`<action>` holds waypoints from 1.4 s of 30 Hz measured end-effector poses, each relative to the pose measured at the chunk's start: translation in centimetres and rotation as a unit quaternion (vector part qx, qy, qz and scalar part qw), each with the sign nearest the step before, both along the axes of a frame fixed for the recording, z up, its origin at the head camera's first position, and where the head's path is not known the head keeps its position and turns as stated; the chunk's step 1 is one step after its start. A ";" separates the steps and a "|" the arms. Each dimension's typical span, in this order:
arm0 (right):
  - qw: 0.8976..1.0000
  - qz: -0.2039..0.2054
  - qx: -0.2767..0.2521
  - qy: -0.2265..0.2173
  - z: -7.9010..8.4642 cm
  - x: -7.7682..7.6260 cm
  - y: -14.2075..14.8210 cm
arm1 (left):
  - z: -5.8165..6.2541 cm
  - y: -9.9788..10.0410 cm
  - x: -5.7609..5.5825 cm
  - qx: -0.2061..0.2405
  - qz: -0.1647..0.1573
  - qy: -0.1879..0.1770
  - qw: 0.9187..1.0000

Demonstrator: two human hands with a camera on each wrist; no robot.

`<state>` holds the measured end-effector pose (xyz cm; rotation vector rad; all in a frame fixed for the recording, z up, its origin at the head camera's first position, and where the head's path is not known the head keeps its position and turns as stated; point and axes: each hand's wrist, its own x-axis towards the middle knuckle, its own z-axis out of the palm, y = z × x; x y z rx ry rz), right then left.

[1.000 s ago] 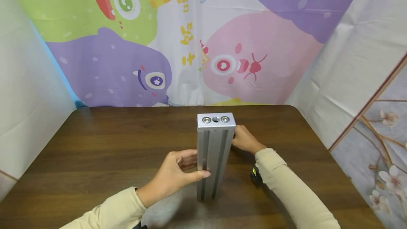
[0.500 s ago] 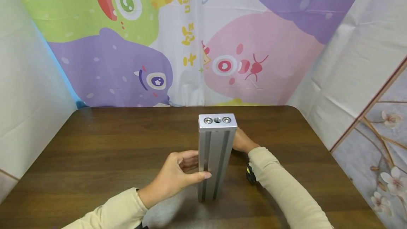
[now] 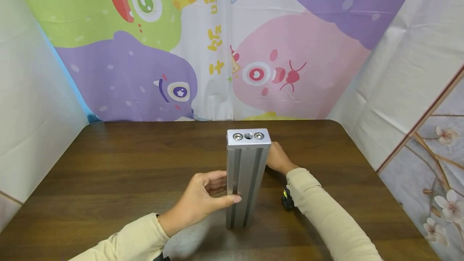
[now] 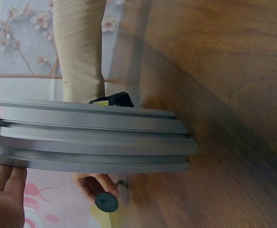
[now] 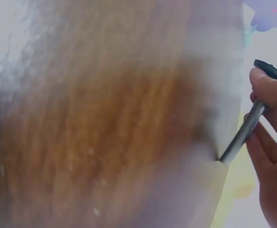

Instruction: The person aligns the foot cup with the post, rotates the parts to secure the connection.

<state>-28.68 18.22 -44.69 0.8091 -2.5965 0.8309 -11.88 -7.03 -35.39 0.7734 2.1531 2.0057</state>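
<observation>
An aluminium extrusion profile [image 3: 244,184] stands upright on the table, slots running down its sides. Its top end plate [image 3: 248,137] has two screws flanking an open hole. My left hand [image 3: 197,198] grips the profile from the left, thumb across the near face and fingers behind. Behind the profile, my right hand [image 3: 280,159] is partly hidden in the head view. The right wrist view shows that hand [image 5: 273,128] pinching a levelling foot [image 5: 245,133], a threaded stud whose dark round base is by the thumb. That base also appears as a dark disc [image 4: 106,202] in the left wrist view.
The dark wooden table [image 3: 145,152] reaches back to a printed cartoon curtain [image 3: 282,59]. Pale cloth hangs along the left, and a flower-patterned sheet [image 3: 444,152] along the right. A black wrist device [image 3: 287,199] sits on the right sleeve.
My right hand and forearm have shifted slightly left behind the profile over the last second. The profile and left hand stay nearly in place.
</observation>
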 end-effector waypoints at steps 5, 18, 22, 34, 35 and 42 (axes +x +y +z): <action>0.998 -0.051 -0.016 -0.045 1.0 0.4 0.4 | -0.1 0.1 0.0 -0.002 0.003 -0.001 1.000; 0.969 -0.070 -0.164 -0.171 3.7 2.2 1.6 | -0.2 0.2 0.1 -0.002 0.005 -0.002 1.000; 0.961 -0.065 -0.200 -0.178 4.7 2.8 2.0 | -0.4 0.2 0.2 0.002 0.004 0.005 1.000; 0.958 -0.022 -0.231 -0.169 10.3 5.1 2.5 | -1.8 -0.1 0.2 -0.019 0.009 -0.011 1.000; 0.958 -0.018 -0.235 -0.166 10.9 5.3 2.5 | -2.2 -0.1 0.2 -0.029 0.012 -0.019 0.999; 0.957 0.024 -0.262 -0.119 14.4 6.7 2.3 | -4.5 -0.4 0.3 -0.072 0.016 -0.025 0.997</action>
